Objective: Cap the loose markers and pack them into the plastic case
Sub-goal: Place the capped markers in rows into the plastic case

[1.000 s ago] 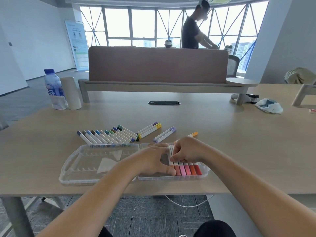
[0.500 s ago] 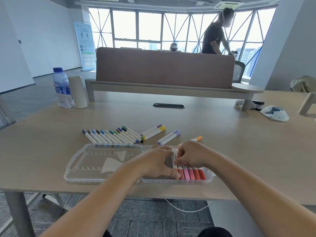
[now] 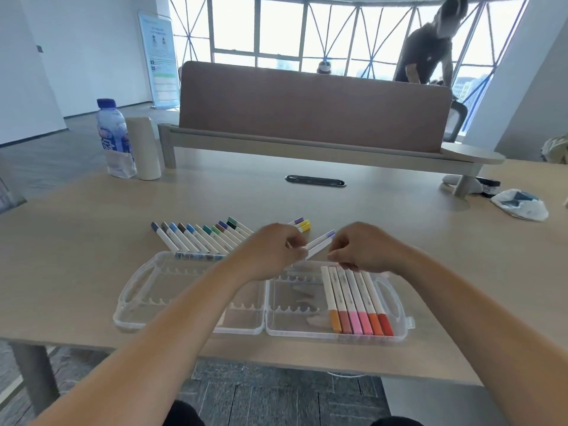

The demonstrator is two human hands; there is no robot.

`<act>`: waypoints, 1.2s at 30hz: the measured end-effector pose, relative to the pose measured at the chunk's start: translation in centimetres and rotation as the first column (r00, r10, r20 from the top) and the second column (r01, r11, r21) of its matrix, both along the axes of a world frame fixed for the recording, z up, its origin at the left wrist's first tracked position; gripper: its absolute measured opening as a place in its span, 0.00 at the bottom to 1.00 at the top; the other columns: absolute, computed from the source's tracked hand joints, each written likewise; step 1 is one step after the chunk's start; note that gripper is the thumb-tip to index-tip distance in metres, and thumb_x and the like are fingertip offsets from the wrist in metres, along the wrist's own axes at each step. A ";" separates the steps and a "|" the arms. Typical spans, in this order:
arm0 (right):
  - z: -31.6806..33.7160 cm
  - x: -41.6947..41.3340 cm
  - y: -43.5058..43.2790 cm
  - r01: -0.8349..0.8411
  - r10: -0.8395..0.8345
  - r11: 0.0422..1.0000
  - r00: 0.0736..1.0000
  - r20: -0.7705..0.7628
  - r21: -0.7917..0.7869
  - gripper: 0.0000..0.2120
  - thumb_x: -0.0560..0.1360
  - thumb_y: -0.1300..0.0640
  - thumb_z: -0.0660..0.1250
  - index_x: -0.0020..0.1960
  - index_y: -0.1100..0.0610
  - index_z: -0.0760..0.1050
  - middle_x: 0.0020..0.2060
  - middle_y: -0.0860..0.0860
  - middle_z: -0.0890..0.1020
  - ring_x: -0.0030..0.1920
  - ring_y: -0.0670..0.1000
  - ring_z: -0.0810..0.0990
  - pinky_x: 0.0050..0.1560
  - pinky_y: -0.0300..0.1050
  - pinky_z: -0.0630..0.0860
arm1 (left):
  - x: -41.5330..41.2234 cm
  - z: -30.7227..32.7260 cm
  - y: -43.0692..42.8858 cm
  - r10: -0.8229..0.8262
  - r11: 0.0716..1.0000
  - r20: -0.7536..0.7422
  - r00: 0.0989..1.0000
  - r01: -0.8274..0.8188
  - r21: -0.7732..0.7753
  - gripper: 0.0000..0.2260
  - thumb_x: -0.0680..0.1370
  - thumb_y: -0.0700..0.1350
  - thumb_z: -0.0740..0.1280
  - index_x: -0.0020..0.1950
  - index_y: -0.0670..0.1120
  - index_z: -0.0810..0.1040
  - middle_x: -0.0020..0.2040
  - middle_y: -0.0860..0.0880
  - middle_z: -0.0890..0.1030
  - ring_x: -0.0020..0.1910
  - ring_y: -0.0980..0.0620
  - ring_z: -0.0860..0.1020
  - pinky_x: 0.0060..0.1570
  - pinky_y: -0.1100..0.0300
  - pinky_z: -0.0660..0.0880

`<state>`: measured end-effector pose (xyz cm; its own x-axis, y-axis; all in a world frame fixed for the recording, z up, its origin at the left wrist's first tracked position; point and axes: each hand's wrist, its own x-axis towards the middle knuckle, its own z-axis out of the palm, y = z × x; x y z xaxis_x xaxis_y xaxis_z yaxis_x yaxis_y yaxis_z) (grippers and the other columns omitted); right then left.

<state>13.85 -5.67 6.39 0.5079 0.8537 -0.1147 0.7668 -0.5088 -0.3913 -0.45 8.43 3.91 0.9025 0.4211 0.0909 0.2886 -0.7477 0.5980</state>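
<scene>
we've lifted off the case (image 3: 132, 290) | our left hand (image 3: 273, 253) now pinches a purple marker (image 3: 321, 242) behind it | right hand (image 3: 365, 250) curled beside, hold unclear | six markers (image 3: 353, 290) lie packed

Left hand (image 3: 273, 250) covers the near ends of several loose markers (image 3: 196, 238), right hand (image 3: 365, 250) hides the tops of the packed markers (image 3: 353, 290). Is either hand pinching anything? Can't tell. Poster (image 3: 161, 56) print's too small.

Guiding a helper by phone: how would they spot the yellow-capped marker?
On the wooden table, look just beyond the open clear case. Past the left hand lie loose markers; the yellow-capped marker is the only yellow among blues, greens and purples.
</scene>
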 end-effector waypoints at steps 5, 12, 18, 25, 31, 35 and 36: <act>-0.2 0.3 2.0 0.004 -0.005 0.997 1.000 0.010 0.078 0.08 0.77 0.56 0.68 0.41 0.56 0.81 0.28 0.46 0.80 0.28 0.46 0.74 0.34 0.41 0.69 | 0.5 0.1 1.6 0.041 0.999 0.036 0.999 -0.041 -0.006 0.10 0.80 0.49 0.65 0.58 0.50 0.81 0.53 0.53 0.81 0.49 0.54 0.78 0.52 0.58 0.76; -1.5 1.5 5.2 0.021 -0.029 0.988 0.998 0.051 0.150 0.06 0.76 0.57 0.67 0.41 0.57 0.80 0.32 0.44 0.80 0.32 0.47 0.75 0.35 0.42 0.70 | 0.9 -0.4 3.6 0.115 0.993 0.045 0.992 -0.115 -0.001 0.10 0.81 0.45 0.63 0.60 0.50 0.80 0.55 0.52 0.81 0.49 0.53 0.78 0.44 0.62 0.74; -2.1 2.3 8.2 0.002 -0.020 0.988 0.993 0.112 0.156 0.05 0.77 0.56 0.66 0.43 0.50 0.79 0.46 0.45 0.82 0.44 0.48 0.78 0.45 0.45 0.77 | 1.0 -0.2 6.0 0.213 0.977 0.077 0.974 -0.213 -0.008 0.09 0.81 0.41 0.61 0.56 0.52 0.78 0.52 0.54 0.81 0.49 0.54 0.78 0.51 0.60 0.74; -2.9 2.2 10.9 -0.051 0.042 0.997 0.987 0.153 0.054 0.15 0.78 0.58 0.65 0.62 0.46 0.79 0.57 0.49 0.81 0.49 0.50 0.78 0.50 0.46 0.78 | 1.2 -0.1 7.4 0.231 0.973 0.106 0.967 -0.230 -0.027 0.10 0.81 0.40 0.60 0.53 0.53 0.77 0.46 0.55 0.82 0.45 0.56 0.79 0.44 0.62 0.73; -3.3 1.9 11.5 -0.076 0.088 0.995 0.976 0.201 -0.069 0.21 0.77 0.62 0.65 0.66 0.43 0.76 0.56 0.49 0.79 0.47 0.51 0.78 0.47 0.46 0.78 | 1.5 -0.6 7.2 0.212 0.977 0.098 0.972 -0.211 -0.028 0.10 0.81 0.40 0.60 0.54 0.53 0.77 0.45 0.57 0.81 0.43 0.58 0.79 0.43 0.64 0.73; -3.2 2.7 10.7 -0.067 0.081 0.995 0.969 0.232 -0.068 0.18 0.78 0.60 0.65 0.63 0.43 0.78 0.55 0.48 0.78 0.48 0.51 0.77 0.50 0.46 0.78 | 1.8 -0.7 6.6 0.192 0.981 0.089 0.977 -0.191 -0.027 0.10 0.81 0.41 0.59 0.52 0.54 0.76 0.45 0.57 0.81 0.43 0.58 0.78 0.42 0.65 0.73; -3.2 3.0 10.4 -0.062 0.075 0.996 0.969 0.236 -0.062 0.17 0.78 0.59 0.65 0.62 0.43 0.78 0.55 0.49 0.78 0.48 0.51 0.77 0.50 0.46 0.78 | 1.9 -0.7 6.4 0.187 0.982 0.091 0.978 -0.185 -0.029 0.10 0.81 0.41 0.59 0.51 0.55 0.76 0.45 0.57 0.81 0.43 0.59 0.78 0.41 0.65 0.72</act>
